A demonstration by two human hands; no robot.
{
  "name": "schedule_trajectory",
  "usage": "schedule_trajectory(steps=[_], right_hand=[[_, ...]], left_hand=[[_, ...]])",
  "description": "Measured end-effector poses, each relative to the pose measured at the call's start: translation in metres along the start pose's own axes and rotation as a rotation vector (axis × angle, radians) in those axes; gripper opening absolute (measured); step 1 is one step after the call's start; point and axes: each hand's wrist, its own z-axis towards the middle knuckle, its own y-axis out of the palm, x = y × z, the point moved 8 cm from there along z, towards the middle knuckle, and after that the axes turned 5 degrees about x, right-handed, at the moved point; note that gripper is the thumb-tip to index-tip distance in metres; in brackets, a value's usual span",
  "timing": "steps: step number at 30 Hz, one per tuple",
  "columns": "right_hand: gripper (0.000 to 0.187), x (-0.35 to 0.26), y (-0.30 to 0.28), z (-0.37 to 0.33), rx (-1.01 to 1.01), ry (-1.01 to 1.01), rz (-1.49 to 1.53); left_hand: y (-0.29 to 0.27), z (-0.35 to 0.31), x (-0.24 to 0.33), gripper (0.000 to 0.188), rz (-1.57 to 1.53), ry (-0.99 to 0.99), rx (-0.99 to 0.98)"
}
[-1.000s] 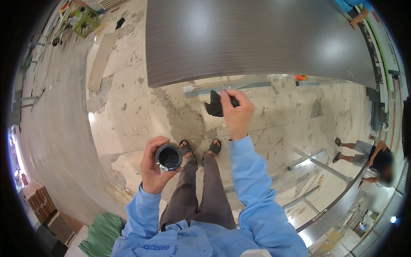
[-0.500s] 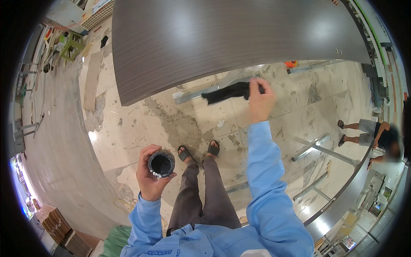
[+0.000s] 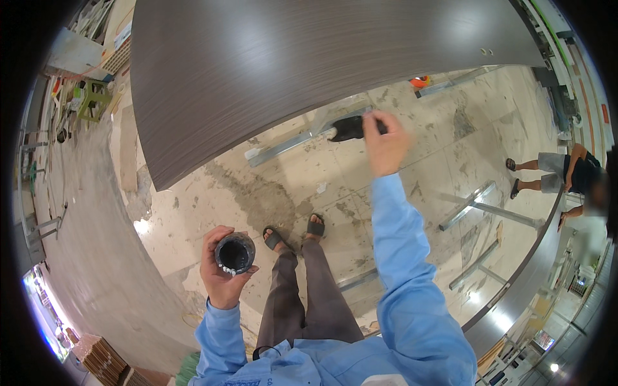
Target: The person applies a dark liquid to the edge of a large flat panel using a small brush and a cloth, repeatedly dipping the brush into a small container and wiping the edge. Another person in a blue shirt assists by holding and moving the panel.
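A small round pot (image 3: 223, 251) with a dark inside and whitish smears on its lower rim sits in my left hand (image 3: 220, 288), fingers and thumb wrapped round it, its mouth facing up. Further forward, on the right, my right hand (image 3: 388, 149) pinches a limp black cloth (image 3: 348, 129), which bunches out to the left of the fingers. Beyond this hand lies the large dark wood-grain panel (image 3: 270, 71); a gap shows between the cloth and the panel's near edge.
Metal support bars (image 3: 283, 149) stand under the panel's edge. More metal trestles (image 3: 479, 207) and a second dark panel (image 3: 515, 296) are on the right, where another person (image 3: 550, 172) stands. A green stool (image 3: 95, 100) is at far left.
The black cloth, stretched out long before, is now bunched shorter beside my right hand. My view has shifted slightly; my left hand still holds the pot.
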Motion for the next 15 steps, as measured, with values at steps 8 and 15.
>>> schedule_trajectory(steps=[8,15], right_hand=[[0.010,0.017,-0.026,0.029,0.156,-0.078,-0.114],[0.009,-0.005,0.025,-0.023,-0.079,-0.050,0.121]], left_hand=[[0.015,0.004,0.002,0.085,0.016,0.012,0.013],[0.029,0.008,0.008,0.082,0.028,0.045,-0.044]])
